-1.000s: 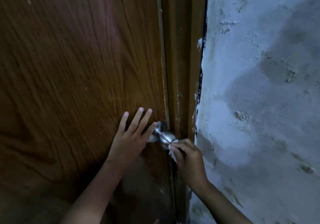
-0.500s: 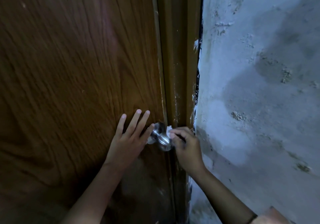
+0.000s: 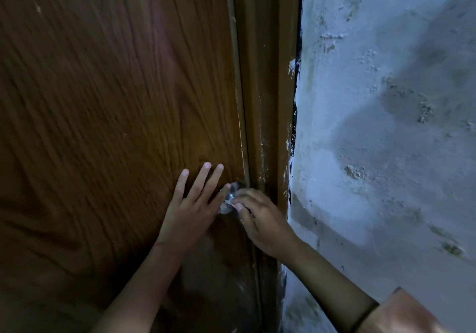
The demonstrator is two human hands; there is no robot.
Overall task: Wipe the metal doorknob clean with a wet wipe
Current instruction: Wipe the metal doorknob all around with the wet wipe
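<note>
The right hand [image 3: 260,219] was closed over the metal doorknob [image 3: 230,197] at the door's [image 3: 116,116] latch edge, presumably pressing a barely visible wet wipe, while the left hand [image 3: 192,207] lay flat and empty, apparently steadying the door

I'm looking close up at a brown door [image 3: 108,116] with strong wood grain, filling the left half of my view. Along its right edge runs a darker brown door frame [image 3: 268,101], flecked with pale paint. Just beside the frame is a rough plastered wall [image 3: 386,132], whitish-blue, with pitted patches and grey stains. The light is dim, and soft shadows lie across the upper right of the wall.
</note>
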